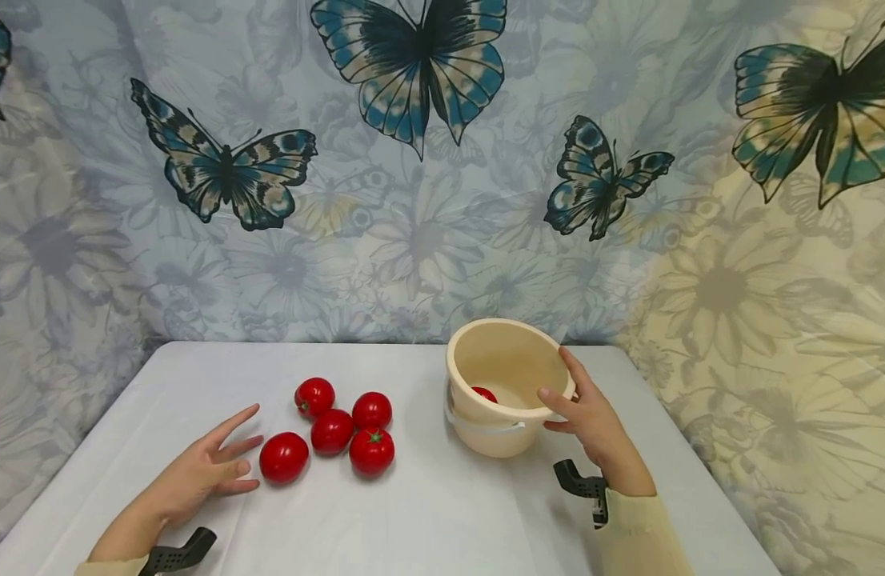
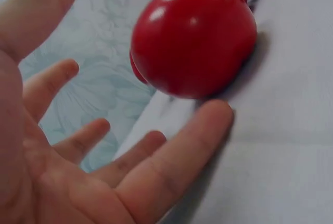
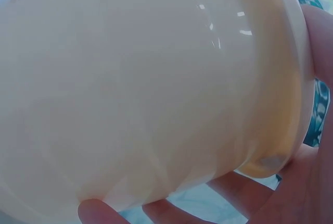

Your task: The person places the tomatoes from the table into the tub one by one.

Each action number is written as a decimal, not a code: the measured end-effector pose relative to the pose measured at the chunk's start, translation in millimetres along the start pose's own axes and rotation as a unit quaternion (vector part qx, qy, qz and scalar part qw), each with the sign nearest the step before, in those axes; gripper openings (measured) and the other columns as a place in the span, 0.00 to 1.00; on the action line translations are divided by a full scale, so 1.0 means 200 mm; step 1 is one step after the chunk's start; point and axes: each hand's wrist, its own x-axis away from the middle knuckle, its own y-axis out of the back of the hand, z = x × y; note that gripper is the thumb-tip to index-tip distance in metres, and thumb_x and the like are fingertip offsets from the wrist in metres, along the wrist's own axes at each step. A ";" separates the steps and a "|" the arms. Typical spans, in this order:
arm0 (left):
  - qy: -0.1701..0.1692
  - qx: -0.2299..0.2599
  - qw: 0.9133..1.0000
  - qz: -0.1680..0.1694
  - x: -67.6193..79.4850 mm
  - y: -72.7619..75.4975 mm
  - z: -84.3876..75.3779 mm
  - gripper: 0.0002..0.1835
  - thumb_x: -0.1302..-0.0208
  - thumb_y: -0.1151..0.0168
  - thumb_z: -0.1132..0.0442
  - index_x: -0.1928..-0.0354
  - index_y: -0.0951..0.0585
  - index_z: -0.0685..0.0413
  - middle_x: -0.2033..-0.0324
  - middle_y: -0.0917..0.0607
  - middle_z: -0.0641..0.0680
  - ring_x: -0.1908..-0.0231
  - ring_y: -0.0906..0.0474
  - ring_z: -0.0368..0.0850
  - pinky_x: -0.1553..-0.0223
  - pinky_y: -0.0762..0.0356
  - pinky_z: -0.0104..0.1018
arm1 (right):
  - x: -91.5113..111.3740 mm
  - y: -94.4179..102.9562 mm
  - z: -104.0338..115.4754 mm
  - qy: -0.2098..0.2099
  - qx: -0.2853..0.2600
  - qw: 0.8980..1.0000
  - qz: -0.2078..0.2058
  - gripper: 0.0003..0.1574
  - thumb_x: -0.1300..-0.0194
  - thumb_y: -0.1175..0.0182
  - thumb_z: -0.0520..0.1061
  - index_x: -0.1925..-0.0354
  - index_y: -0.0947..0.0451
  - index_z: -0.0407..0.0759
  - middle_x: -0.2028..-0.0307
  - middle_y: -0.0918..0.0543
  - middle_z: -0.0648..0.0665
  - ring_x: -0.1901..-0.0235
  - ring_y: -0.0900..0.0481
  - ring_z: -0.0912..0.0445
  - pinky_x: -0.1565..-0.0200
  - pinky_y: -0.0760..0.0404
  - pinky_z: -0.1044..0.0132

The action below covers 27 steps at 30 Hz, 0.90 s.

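My left hand (image 1: pixel 198 476) is spread beside the nearest tomato (image 1: pixel 284 458), its fingers straight and apart with nothing between them. In the left wrist view a fingertip comes right up to the underside of that tomato (image 2: pixel 192 39). My right hand (image 1: pixel 594 416) grips the cream bucket (image 1: pixel 496 436) at its right side, thumb over the rim and fingers along the outer wall. The bucket tilts a little toward me, and one tomato (image 1: pixel 483 394) shows inside it. In the right wrist view the bucket's wall (image 3: pixel 130 88) fills most of the frame, with fingers curled around its underside.
Several more red tomatoes (image 1: pixel 332 432) sit clustered left of the bucket on the white tablecloth (image 1: pixel 442 520). A white handle (image 1: pixel 486 426) hangs along the bucket's front. Behind the table hangs a cloth with butterflies (image 1: pixel 424 72) and flowers. Each wrist wears a black mount (image 1: pixel 179 552).
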 end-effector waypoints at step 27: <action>-0.055 -0.014 0.998 -0.014 -0.03 -0.02 0.10 0.43 0.34 0.38 0.74 0.23 0.50 0.62 0.23 0.62 0.58 0.38 0.34 0.27 0.53 0.19 0.56 | -0.01 0.00 -0.01 0.007 0.004 1.000 0.003 0.54 0.28 0.39 0.46 0.20 0.62 0.58 0.23 0.59 0.35 0.39 0.31 0.33 0.56 0.17 0.40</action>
